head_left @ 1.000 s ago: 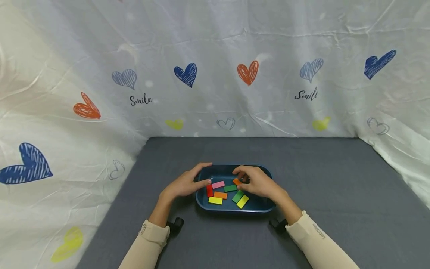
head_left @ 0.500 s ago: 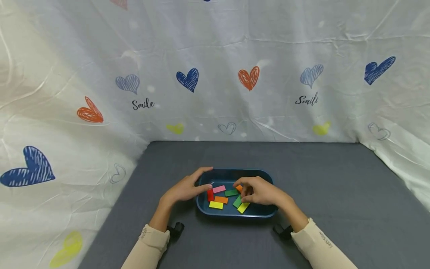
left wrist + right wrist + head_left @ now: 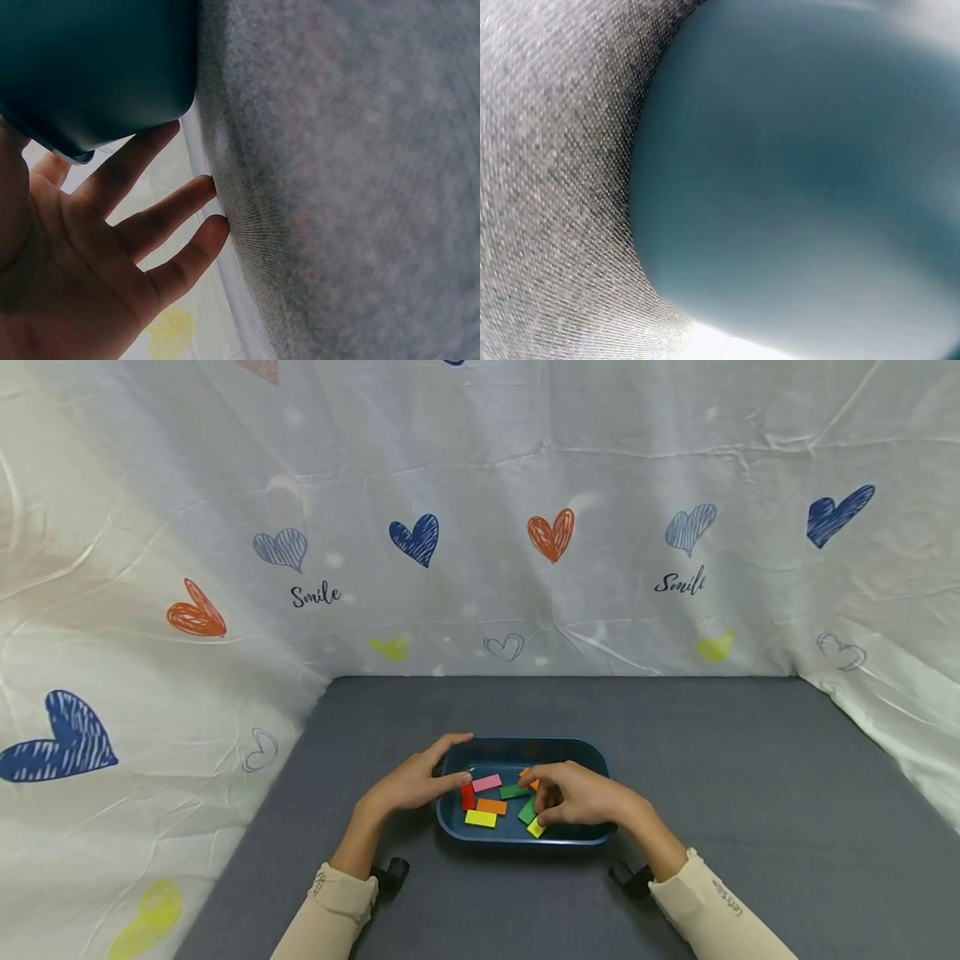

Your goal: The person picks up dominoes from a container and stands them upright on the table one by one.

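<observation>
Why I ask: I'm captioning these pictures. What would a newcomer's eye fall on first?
Bright rectangular blocks in red, pink, orange, green and yellow catch the eye first, lying in the dark blue oblong tray on the grey tabletop. Next come the bare left-hand grip at the tray's left end and the bare right-hand grip over the tray's right side. Behind, scribbled blue, orange and yellow hearts dot the white fabric backdrop.

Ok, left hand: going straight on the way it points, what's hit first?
Most likely the blue tray: the left hand spreads at its end, and in the left wrist view a fingertip seems to touch its outer wall. The thumb aims toward the pink block, height unclear.
</observation>
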A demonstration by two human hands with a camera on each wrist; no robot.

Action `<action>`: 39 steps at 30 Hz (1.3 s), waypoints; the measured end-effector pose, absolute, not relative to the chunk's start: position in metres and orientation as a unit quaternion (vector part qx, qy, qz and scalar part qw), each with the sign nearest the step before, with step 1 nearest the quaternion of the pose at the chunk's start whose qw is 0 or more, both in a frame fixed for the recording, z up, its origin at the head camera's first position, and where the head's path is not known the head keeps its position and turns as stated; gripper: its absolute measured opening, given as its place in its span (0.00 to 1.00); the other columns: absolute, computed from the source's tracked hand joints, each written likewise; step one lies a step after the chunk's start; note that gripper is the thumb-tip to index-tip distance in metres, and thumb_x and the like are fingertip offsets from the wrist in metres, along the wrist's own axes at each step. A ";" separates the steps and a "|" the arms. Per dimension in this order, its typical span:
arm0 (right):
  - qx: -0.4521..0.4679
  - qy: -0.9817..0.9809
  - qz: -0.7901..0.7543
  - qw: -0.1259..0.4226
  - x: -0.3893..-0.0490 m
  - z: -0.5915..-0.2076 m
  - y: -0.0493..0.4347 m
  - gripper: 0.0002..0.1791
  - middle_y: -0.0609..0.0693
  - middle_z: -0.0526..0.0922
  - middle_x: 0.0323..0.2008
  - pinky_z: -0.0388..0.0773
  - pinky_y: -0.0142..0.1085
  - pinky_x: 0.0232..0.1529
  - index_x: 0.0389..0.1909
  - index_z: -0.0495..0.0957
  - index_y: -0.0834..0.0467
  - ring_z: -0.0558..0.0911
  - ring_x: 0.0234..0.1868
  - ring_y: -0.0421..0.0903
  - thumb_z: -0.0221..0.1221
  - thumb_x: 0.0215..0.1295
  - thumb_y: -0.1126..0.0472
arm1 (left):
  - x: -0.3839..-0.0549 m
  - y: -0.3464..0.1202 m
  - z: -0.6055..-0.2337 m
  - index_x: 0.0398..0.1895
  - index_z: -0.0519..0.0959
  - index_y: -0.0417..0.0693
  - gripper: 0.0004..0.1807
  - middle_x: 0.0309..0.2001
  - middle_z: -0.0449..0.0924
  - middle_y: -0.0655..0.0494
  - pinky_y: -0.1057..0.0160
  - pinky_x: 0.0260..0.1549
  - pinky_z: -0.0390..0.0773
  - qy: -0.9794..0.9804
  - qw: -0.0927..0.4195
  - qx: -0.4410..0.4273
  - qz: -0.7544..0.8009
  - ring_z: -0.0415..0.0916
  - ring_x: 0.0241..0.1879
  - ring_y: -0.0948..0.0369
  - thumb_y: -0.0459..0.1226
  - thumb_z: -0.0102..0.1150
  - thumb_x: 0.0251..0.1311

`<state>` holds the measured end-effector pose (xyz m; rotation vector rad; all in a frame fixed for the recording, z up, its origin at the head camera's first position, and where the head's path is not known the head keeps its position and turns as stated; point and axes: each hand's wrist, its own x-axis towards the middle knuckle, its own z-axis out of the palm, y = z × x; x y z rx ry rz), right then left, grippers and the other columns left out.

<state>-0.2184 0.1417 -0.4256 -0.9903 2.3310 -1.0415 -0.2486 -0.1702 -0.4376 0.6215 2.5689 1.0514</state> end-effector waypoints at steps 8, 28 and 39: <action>-0.348 0.835 -0.364 0.220 -0.215 -0.427 0.142 0.26 0.47 0.88 0.34 0.81 0.29 0.39 0.62 0.76 0.66 0.84 0.33 0.36 0.68 0.63 0.66 | -0.246 -0.169 -0.437 0.78 0.58 0.71 0.37 0.78 0.61 0.49 0.32 0.67 0.67 0.896 0.153 0.207 0.363 0.66 0.72 0.42 0.55 0.60 0.69; -0.327 0.825 -0.376 0.265 -0.208 -0.420 0.141 0.30 0.45 0.87 0.42 0.81 0.38 0.56 0.70 0.69 0.64 0.84 0.45 0.40 0.61 0.74 0.54 | -0.247 -0.169 -0.435 0.78 0.58 0.70 0.38 0.79 0.59 0.49 0.32 0.67 0.67 0.891 0.151 0.212 0.372 0.64 0.73 0.41 0.55 0.60 0.69; -0.317 0.820 -0.372 0.299 -0.203 -0.415 0.140 0.28 0.47 0.86 0.50 0.80 0.35 0.47 0.69 0.71 0.60 0.83 0.45 0.41 0.58 0.76 0.51 | -0.245 -0.169 -0.432 0.79 0.57 0.69 0.38 0.79 0.59 0.49 0.32 0.67 0.67 0.890 0.153 0.214 0.372 0.65 0.73 0.42 0.55 0.59 0.69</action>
